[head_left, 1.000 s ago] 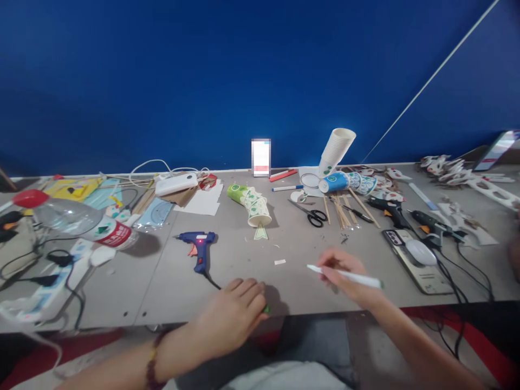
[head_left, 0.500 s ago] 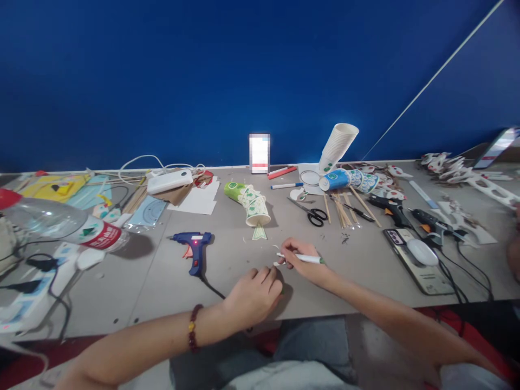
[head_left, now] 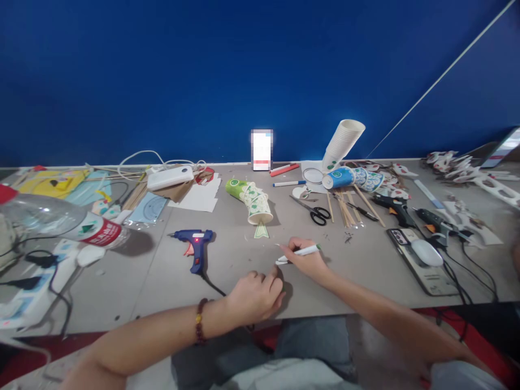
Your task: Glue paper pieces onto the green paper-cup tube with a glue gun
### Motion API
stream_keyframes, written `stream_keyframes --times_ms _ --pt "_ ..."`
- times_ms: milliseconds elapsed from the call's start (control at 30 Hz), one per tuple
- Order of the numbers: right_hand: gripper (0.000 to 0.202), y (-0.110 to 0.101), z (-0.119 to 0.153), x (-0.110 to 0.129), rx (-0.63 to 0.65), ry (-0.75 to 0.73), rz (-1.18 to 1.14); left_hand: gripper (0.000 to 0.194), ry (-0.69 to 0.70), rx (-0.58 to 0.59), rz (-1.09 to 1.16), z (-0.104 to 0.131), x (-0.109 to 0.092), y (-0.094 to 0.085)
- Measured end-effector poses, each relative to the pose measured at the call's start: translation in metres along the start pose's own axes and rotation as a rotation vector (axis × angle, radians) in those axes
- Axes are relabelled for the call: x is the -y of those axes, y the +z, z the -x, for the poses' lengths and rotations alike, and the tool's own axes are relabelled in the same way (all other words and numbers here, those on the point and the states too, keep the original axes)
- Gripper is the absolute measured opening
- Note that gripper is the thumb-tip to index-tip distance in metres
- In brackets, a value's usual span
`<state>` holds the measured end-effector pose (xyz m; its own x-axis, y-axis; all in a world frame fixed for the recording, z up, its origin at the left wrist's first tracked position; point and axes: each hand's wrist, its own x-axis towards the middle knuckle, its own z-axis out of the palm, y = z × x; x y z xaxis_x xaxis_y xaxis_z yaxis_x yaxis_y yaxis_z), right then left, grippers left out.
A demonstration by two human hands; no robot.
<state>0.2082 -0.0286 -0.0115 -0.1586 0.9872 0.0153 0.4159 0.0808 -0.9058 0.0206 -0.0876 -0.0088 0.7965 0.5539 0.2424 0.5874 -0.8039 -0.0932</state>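
Note:
A white marker with a green end (head_left: 305, 251) is held in my right hand (head_left: 305, 261), its tip pointing left and down. A small white paper piece (head_left: 281, 262) lies under the tip. My left hand (head_left: 257, 295) is closed just left of it, with a bit of green at its fingertips too small to make out. Beyond both hands lies a chain of green-patterned paper cups (head_left: 254, 203) with a green-striped paper tail (head_left: 261, 231) at its near end.
A blue glue gun (head_left: 196, 246) with a black cord lies left of my hands. Scissors (head_left: 319, 214), sticks and a blue cup chain (head_left: 353, 179) lie at the back right. A phone (head_left: 420, 265) rests right; a bottle (head_left: 69, 219) lies left.
The marker has tilted, its green end now higher and further from my right hand's palm. My left hand has shifted slightly, and the view has moved a little.

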Motion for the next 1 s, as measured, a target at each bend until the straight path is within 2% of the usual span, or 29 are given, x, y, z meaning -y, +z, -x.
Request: stream_keyframes --times_ms 267,633,1000 --pt "0.035 0.0014 0.0020 0.0043 0.016 -0.021 0.032 0.022 -0.010 -0.026 0.013 0.0002 0.0003 -0.0003" --pt "0.033 0.0008 0.0024 0.0022 0.022 -0.017 0.039 0.022 -0.013 -0.003 0.016 0.0012 -0.0008 0.0009" --pt "0.034 0.0017 0.0023 0.0018 -0.024 -0.041 0.051 0.023 -0.021 0.021 0.044 0.0009 0.0012 -0.0004"
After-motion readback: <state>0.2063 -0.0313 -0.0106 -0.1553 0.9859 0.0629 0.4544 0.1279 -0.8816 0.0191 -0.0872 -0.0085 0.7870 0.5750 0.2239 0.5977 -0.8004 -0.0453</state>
